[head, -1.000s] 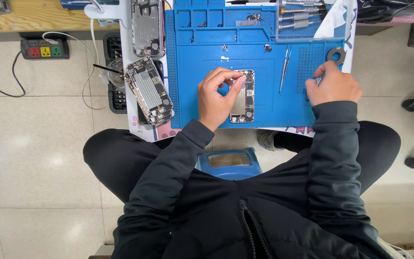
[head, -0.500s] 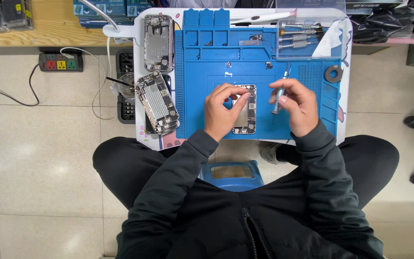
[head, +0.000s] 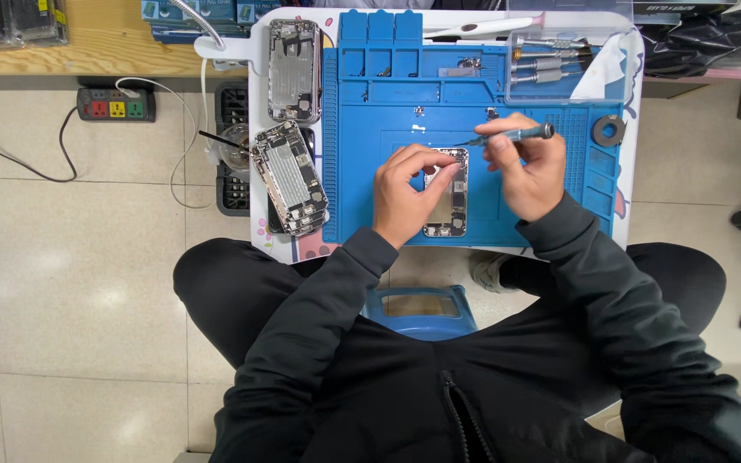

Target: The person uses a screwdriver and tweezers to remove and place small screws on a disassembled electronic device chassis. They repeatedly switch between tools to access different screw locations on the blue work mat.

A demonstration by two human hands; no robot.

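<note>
Head view, looking straight down on a seated person at a small white surface (head: 261,236) covered by a blue mat (head: 370,171). An opened phone (head: 448,193), its back shell facing down and its circuitry exposed, lies on the lower middle of the mat. The left hand (head: 409,193) steadies it, fingers (head: 439,176) curled and pinching its upper left edge. The right hand (head: 525,171) holds a slim screwdriver (head: 512,135), fingers pressed together around the shaft, tip pointing left just above the phone's top end. The phone is judged light, thin and stiff, with fragile connectors and small loose screws; it is best held by its metal side rails, away from the boards. The screwdriver is light, rigid and smooth, best gripped at mid-shaft. Two more stripped phone shells lie left of the mat, one upright (head: 293,70) and one tilted (head: 289,177). A clear box (head: 559,60) at the mat's upper right holds further drivers, and a dark tape roll (head: 608,130) sits on its right edge. A dark power strip (head: 116,105) with red, yellow and green sockets lies on the tiled floor at left. Dark flat packages (head: 10,21) rest on a wooden shelf at top left; their labels are too small to tell.
</note>
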